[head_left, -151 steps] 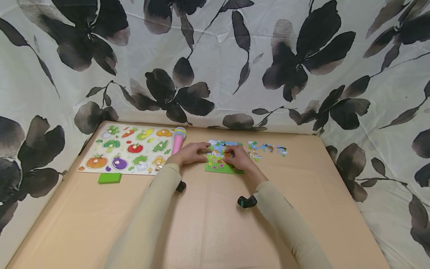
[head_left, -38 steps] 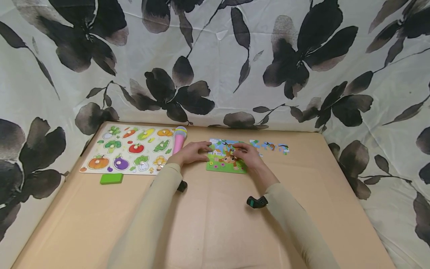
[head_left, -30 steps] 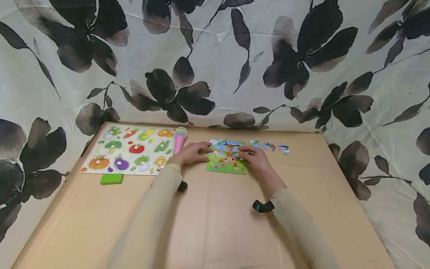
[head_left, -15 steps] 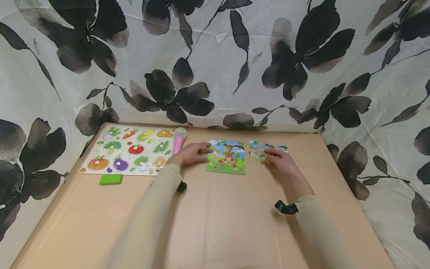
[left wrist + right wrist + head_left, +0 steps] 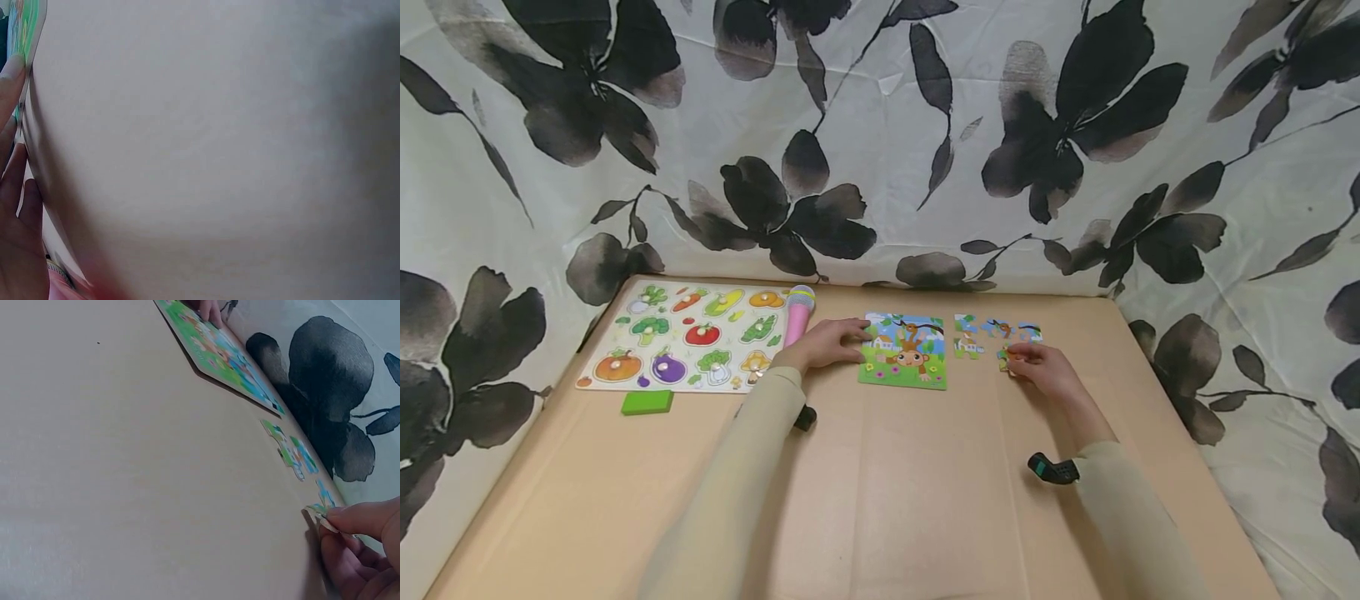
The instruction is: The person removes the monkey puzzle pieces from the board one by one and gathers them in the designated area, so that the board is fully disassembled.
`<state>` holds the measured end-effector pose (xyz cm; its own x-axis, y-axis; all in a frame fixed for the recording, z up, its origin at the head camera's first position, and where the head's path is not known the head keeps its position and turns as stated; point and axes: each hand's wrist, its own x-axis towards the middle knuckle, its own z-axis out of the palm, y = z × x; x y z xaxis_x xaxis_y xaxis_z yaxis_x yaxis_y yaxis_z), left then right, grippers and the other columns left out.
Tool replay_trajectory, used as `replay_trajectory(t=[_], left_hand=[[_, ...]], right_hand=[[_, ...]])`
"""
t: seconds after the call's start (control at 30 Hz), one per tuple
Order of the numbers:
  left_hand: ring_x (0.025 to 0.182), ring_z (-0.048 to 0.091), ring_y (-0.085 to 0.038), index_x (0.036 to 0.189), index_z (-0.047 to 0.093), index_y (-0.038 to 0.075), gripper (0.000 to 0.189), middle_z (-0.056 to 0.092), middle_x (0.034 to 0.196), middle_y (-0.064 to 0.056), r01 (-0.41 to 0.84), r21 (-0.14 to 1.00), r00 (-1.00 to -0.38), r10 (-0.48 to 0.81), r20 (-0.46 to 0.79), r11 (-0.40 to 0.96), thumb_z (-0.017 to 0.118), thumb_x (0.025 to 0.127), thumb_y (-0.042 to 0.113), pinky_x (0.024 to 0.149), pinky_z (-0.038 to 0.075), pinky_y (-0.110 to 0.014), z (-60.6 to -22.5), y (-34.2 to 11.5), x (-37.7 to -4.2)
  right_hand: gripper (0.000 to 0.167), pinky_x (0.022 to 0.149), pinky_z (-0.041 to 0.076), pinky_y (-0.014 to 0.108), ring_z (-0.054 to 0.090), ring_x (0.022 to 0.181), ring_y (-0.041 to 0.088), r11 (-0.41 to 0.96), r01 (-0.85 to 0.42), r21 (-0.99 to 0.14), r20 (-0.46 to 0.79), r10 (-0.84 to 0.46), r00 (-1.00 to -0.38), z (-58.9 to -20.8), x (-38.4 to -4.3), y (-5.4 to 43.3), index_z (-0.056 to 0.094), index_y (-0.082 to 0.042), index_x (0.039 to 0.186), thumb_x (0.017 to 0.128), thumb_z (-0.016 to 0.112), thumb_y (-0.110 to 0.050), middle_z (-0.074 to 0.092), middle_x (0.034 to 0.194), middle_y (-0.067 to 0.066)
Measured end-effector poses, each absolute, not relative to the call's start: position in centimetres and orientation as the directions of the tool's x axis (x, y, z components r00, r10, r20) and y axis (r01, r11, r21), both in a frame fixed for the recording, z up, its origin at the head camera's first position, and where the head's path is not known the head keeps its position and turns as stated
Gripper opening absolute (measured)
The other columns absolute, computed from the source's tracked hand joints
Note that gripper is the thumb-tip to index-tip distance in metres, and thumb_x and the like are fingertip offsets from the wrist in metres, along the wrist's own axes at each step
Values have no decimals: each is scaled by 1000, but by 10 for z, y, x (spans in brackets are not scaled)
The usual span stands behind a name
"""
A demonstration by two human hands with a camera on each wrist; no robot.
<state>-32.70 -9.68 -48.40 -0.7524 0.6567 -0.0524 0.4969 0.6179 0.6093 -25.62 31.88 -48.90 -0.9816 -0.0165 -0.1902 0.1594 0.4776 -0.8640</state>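
Note:
A square picture puzzle board (image 5: 902, 377) with a monkey on green grass lies mid-table in the head view. At its left edge rests my left hand (image 5: 826, 343), fingers reaching to the rim; the left wrist view shows the thumb (image 5: 11, 67) against the board's side. To the right, my right hand (image 5: 1051, 372) pinches a small jigsaw piece (image 5: 1003, 358) between thumb and fingers, low over the table. In the right wrist view this piece (image 5: 320, 515) is tilted. Several loose jigsaw pieces (image 5: 967, 346) lie between the board and that hand, and behind it.
On the left lies a white board (image 5: 597, 385) with vegetable pictures. A pink toy microphone (image 5: 797, 318) leans along its right edge, and a green block (image 5: 647, 403) sits at its front. A floral cloth (image 5: 895, 225) stands behind the table's back edge (image 5: 1075, 297).
My right hand has gone from the puzzle board rightward to the loose pieces, then slightly nearer me, and pinches a piece there. The monkey picture is uncovered. My left hand has stayed put.

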Motion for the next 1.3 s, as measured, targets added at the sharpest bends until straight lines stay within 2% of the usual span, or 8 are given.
replay_trajectory(t=[0.23,0.4,0.73,1.03,1.3], left_hand=[[143,32,-25,129,64,7,47,43,152,-7,495,607,-756,653,-52,621,74,88,26,118,24,-39,-486,-97,-327],[143,32,-25,129,64,6,47,43,151,-7,497,610,-755,654,-45,617,74,88,25,118,23,-40,-485,-96,-326],[143,31,-26,128,64,5,46,43,151,-9,507,614,-750,660,-32,605,74,88,24,118,23,-41,-484,-97,-327],[143,33,-27,128,65,5,46,44,150,-10,514,615,-751,660,-14,597,74,88,26,117,25,-41,-485,-97,-325],[143,32,-26,129,64,6,47,43,151,-8,498,602,-760,648,-43,624,75,87,25,118,23,-41,-487,-96,-328]], right_hand=[[38,69,53,19,63,91,15,598,108,-794,-126,12,-992,-494,-264,310,63,1,125,93,68,-18,65,115,20],[33,69,53,22,64,93,25,674,84,-734,-92,24,-995,-492,-267,304,65,0,120,92,69,-17,67,110,18],[29,77,47,31,62,91,25,712,83,-697,-69,49,-996,-493,-269,301,67,-2,116,91,69,-18,70,100,13],[31,83,45,38,56,98,29,729,105,-676,-96,54,-994,-493,-266,300,67,-2,118,92,66,-19,64,113,16],[31,85,45,41,56,99,30,735,103,-670,-93,54,-994,-493,-265,300,66,-2,119,93,65,-19,64,112,17]])
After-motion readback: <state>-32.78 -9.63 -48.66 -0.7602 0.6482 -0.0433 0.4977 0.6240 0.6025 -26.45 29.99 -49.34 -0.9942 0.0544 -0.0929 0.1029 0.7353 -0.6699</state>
